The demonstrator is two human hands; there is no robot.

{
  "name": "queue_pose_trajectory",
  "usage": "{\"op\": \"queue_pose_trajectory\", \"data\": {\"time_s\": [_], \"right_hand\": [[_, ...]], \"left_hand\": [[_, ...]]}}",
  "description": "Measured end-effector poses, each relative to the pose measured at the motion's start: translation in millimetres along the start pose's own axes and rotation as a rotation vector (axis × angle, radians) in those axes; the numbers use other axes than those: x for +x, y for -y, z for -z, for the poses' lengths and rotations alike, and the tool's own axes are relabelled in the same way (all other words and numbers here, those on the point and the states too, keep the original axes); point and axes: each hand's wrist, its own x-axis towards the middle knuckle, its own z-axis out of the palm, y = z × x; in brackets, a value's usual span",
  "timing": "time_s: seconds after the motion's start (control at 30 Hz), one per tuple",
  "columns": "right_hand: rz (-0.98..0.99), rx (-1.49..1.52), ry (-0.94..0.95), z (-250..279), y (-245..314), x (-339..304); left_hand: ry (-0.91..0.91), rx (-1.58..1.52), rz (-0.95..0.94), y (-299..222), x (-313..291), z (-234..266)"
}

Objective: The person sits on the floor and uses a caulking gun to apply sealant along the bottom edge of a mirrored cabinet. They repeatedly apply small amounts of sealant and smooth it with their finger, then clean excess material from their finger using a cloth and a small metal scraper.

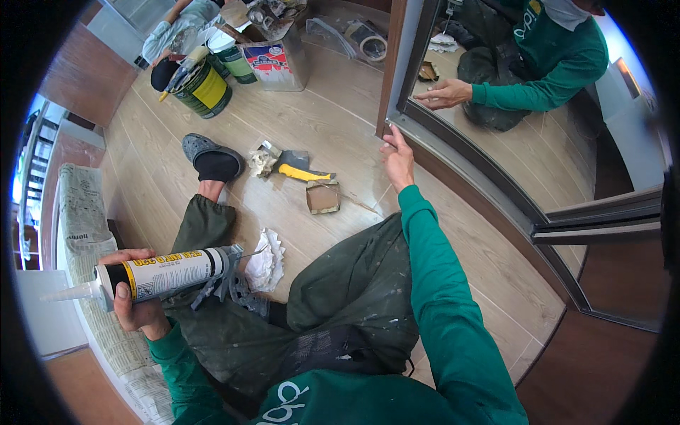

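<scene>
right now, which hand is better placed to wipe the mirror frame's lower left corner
Probably the right hand: its extended finger is already at that corner, while the left hand grips a cartridge with its nozzle pointing away.

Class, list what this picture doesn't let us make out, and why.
In the head view:
Left hand: some fingers, hidden behind the tube.
Right hand: anything on its fingertip, too small to tell.
Mirror reflection: head, partly cut off by the top edge.
Co-worker: head, beyond the top edge.
</scene>
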Motion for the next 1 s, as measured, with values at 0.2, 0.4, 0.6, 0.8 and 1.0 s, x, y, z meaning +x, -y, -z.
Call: {"op": "queue_pose_trajectory", "data": {"time_s": [0.2,0.4,0.6,0.8,1.0], "right_hand": [[-0.017,0.029,-0.007,-3.5,0.1,5.9],[-0.100,0.048,-0.018,-4.4,10.2,5.8],[-0.088,0.037,-0.009,-5.8,13.9,7.1],[-0.090,0.003,-0.002,-7.9,11.4,9.2],[-0.113,-0.037,0.003,-10.9,12.0,9.0]], "left_hand": [[-0.019,0.057,-0.002,24.3,4.4,-2.8],[0.025,0.159,-0.005,43.1,3.2,-2.6],[-0.007,0.166,0.022,50.2,1.5,-2.5],[-0.034,0.177,0.042,52.3,-0.1,-6.4],[-0.085,0.146,0.013,55.6,-0.9,-9.0]]}}
